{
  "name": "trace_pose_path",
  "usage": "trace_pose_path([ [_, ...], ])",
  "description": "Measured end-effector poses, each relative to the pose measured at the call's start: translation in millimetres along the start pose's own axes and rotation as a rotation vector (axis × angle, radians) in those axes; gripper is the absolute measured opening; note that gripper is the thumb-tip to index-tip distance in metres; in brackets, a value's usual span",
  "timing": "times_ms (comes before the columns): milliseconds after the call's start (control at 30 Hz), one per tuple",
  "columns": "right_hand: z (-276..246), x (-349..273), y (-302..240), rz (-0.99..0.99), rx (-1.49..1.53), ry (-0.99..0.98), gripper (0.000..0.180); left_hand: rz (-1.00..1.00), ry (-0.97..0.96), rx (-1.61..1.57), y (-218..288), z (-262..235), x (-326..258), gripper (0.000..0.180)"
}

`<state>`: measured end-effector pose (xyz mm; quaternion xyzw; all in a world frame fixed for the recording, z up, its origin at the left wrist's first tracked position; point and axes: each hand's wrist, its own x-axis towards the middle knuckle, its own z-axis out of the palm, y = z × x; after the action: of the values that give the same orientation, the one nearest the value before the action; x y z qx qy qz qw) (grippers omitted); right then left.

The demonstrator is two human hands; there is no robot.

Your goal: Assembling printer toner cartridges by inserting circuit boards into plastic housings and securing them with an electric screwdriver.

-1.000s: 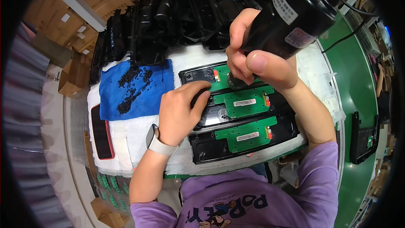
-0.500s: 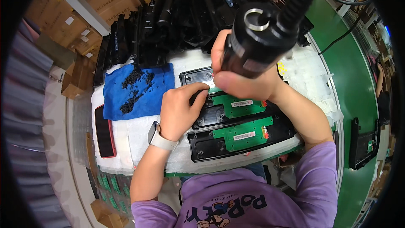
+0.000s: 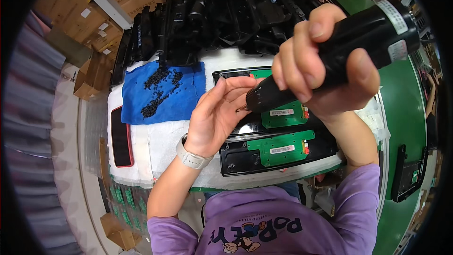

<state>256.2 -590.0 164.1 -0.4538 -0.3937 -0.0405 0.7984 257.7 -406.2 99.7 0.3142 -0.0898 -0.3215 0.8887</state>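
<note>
My right hand (image 3: pixel 325 66) grips a black electric screwdriver (image 3: pixel 339 49), tilted with its nose down to the left. The bit (image 3: pixel 242 108) points into the palm side of my left hand (image 3: pixel 212 115), which is turned up and loosely cupped. The left fingers are partly hidden behind the driver's nose; whether small screws lie in that palm I cannot tell. Below both hands lie black plastic housings with green circuit boards; the nearest housing (image 3: pixel 236 158) holds a board (image 3: pixel 278 150) with a white label. Another board (image 3: pixel 283 117) lies just behind it, partly covered by my hands.
A blue cloth (image 3: pixel 188 106) with a pile of small black screws (image 3: pixel 155 80) lies to the left, beside a red-edged phone (image 3: pixel 121 137). Black plastic parts (image 3: pixel 217 19) are heaped at the back. A green surface (image 3: pixel 401 113) on the right holds another black housing (image 3: pixel 408 174).
The screwdriver has swung from upright over the housings to a tilt, its bit now at my left hand. My left hand has lifted off the housings and turned palm up.
</note>
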Motion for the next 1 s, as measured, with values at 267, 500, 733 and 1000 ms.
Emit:
trace_pose_path([
  [267,-3,2,2,-0.031,0.039,0.046,0.040,-0.045,-0.001,0.362,2,-10,-3,0.031],
  [500,-8,6,-16,-0.099,0.081,0.095,0.036,0.005,0.076,0.544,-1,-19,-2,0.015],
  [733,-9,7,-17,-0.058,0.063,0.071,0.035,-0.036,0.065,0.565,-1,-9,-4,0.015],
  [1000,-6,6,-18,-0.088,0.084,0.103,0.035,0.034,0.096,0.652,-3,-11,-2,0.012],
])
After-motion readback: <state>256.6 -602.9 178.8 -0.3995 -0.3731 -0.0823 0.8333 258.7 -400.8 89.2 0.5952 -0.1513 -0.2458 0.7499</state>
